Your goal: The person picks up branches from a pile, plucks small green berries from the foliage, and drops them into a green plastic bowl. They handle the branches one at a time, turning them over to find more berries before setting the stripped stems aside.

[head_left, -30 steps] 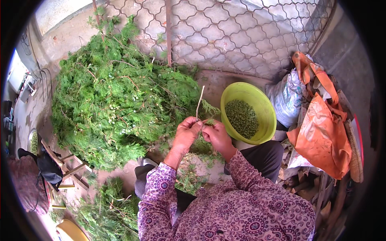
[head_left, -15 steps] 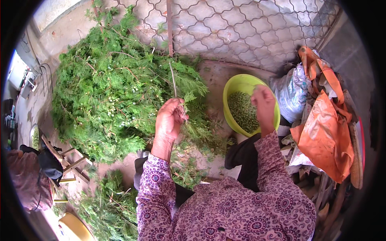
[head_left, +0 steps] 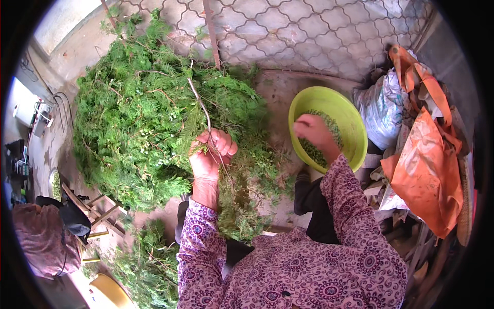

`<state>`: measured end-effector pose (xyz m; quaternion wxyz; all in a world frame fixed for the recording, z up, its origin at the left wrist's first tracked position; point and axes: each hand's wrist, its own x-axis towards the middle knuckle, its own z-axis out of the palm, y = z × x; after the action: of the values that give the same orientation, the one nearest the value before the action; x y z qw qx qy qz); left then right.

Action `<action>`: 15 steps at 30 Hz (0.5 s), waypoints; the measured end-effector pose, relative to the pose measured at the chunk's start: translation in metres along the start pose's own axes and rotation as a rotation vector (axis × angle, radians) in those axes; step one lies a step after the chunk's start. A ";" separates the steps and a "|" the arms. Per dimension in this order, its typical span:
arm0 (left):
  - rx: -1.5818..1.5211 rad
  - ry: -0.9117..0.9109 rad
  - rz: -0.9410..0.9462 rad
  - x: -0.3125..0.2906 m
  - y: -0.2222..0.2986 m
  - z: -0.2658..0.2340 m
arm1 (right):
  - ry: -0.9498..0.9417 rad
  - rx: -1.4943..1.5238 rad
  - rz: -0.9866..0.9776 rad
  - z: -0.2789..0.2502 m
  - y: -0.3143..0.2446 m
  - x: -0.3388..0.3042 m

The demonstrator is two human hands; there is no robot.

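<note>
My left hand is closed round a twiggy evergreen branch. Its bare stem sticks up beyond the fist, and feathery green sprays hang below toward my lap. Over the yellow-green plastic basin is my right hand, fingers curled together; whatever they hold, if anything, is hidden. Small round green cones lie inside the basin, partly covered by that hand. A large heap of leafy evergreen branches dotted with pale cones spreads just beyond and left of my left hand.
Orange bags and a white woven sack crowd the right side. Wire mesh borders the far wall. At left are another person, a wooden stool, more branches and a yellow container.
My right hand has moved left and lower over the basin. My left hand has shifted slightly left and down, and the branch now tilts left. The view has shifted a little.
</note>
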<state>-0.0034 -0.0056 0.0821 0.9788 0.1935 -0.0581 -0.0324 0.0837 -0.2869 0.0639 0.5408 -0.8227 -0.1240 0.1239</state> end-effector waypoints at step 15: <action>-0.004 -0.087 -0.099 0.018 -0.034 -0.002 | -0.614 -0.068 -0.402 0.087 -0.033 0.006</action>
<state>0.0136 -0.0377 0.0696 0.9729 0.1928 -0.0910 -0.0896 0.0575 -0.1973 0.0605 0.4641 -0.7238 -0.4439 0.2522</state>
